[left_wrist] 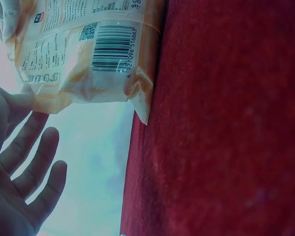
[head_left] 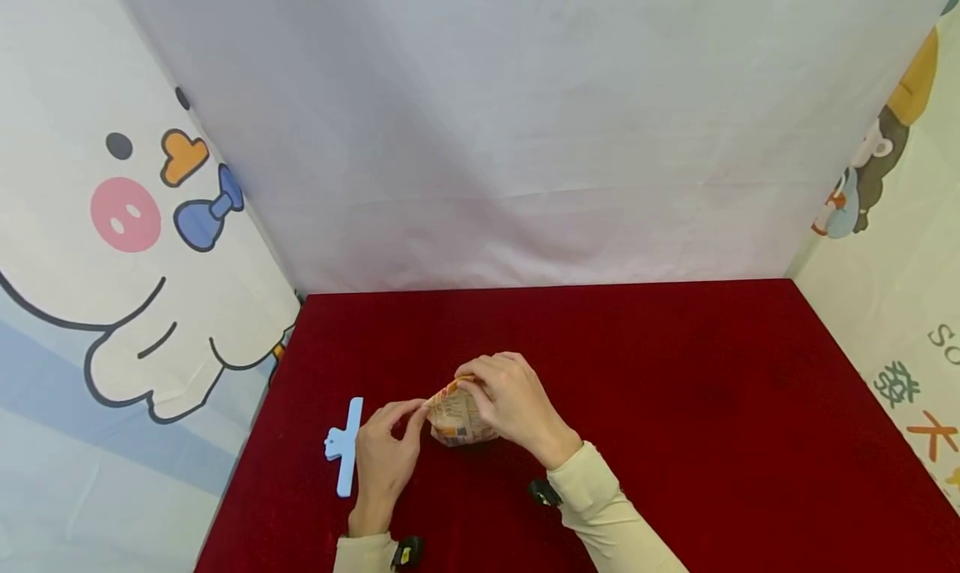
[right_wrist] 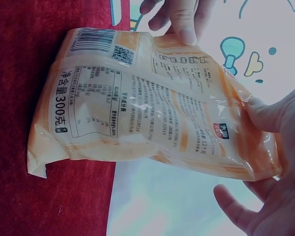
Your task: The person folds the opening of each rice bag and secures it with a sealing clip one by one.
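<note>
Holding a printed plastic bag (head_left: 459,420) upright and slightly slanted between both hands, over the near middle of the red cloth (head_left: 637,373); resting the base there or hanging it just above, not telling which. Probably handling light and soft, creasing readily, slipping a little on glossy film, possibly crushing hidden contents under a hard squeeze. Best gripping along the flat upper edge, near the corners, sparing the fuller lower part. Pinching one upper corner between thumb and finger of the left hand (head_left: 384,458), fanning other fingers loosely apart. Pinching the upper edge farther along with the right hand (head_left: 517,402), laying the thumb over the printed face. Seeing a pale blue clip (head_left: 345,454) lying just beside the left hand, possibly catching it when swinging outward. Closing off the far side with a pale backdrop (head_left: 525,139).
</note>
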Tool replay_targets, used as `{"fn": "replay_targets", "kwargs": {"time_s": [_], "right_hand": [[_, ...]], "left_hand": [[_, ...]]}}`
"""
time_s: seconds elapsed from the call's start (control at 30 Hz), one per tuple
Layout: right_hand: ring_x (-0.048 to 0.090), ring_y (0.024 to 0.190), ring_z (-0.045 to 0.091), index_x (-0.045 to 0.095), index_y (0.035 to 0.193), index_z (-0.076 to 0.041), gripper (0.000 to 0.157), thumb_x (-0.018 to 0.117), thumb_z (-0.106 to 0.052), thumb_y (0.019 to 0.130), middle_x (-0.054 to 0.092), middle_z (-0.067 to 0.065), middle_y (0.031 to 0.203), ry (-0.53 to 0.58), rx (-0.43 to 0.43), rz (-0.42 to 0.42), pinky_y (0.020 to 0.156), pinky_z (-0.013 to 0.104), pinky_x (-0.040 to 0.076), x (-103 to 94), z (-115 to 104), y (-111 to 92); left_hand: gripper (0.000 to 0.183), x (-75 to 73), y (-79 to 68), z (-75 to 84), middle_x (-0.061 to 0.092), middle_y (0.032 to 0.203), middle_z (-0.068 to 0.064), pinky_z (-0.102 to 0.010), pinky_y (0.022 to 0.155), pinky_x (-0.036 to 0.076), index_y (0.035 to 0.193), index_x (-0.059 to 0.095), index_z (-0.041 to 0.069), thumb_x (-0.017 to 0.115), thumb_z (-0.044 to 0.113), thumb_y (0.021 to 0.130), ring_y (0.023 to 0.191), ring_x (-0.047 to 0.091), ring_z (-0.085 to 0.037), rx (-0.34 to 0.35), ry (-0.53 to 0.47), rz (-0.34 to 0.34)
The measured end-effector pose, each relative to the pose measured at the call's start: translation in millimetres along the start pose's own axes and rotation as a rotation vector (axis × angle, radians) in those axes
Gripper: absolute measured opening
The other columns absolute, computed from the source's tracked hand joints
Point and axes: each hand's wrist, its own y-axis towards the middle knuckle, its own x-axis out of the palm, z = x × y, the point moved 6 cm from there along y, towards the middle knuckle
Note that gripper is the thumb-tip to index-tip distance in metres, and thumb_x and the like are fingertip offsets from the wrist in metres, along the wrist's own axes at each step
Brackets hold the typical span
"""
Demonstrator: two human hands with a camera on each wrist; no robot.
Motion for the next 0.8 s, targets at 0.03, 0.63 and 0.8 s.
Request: {"fn": "replay_targets", "kwargs": {"time_s": [0.03, 0.63, 0.8], "right_hand": [[0.075, 0.081, 0.011, 0.08, 0.102, -0.013, 0.006, 0.08, -0.012, 0.096, 0.082, -0.002, 0.096, -0.001, -0.001, 0.001, 0.095, 0.045, 0.06, -0.1, -0.3, 0.3], [0.07, 0.082, 0.012, 0.079, 0.104, -0.012, 0.007, 0.078, -0.01, 0.098, 0.079, -0.002, 0.097, 0.03, 0.049, -0.02, 0.075, 0.03, 0.059, 2.6, 0.2, -2.8], [0.069, 0.081, 0.011, 0.079, 0.104, -0.012, 0.007, 0.078, -0.01, 0.098, 0.078, -0.003, 0.097, 0.036, 0.054, -0.025, 0.072, 0.027, 0.057, 2.3, 0.4, -3.4]], "left_hand": [[0.011, -0.2, -0.2, -0.4, 0.082, 0.096, -0.004, -0.045, 0.073, 0.06, 0.1, 0.084, 0.009, 0.086, 0.007, 0.089, 0.088, 0.076, -0.02, -0.003, -0.007, -0.005], [0.017, -2.0, -2.9, -2.0, 0.079, 0.096, -0.002, -0.028, 0.066, 0.054, 0.109, 0.083, 0.012, 0.084, 0.016, 0.093, 0.08, 0.068, -0.01, -0.057, 0.05, -0.092], [0.016, -6.2, -3.5, -3.8, 0.08, 0.095, -0.002, -0.033, 0.068, 0.056, 0.11, 0.083, 0.013, 0.082, 0.019, 0.095, 0.081, 0.07, -0.013, -0.07, 0.087, -0.096]]}}
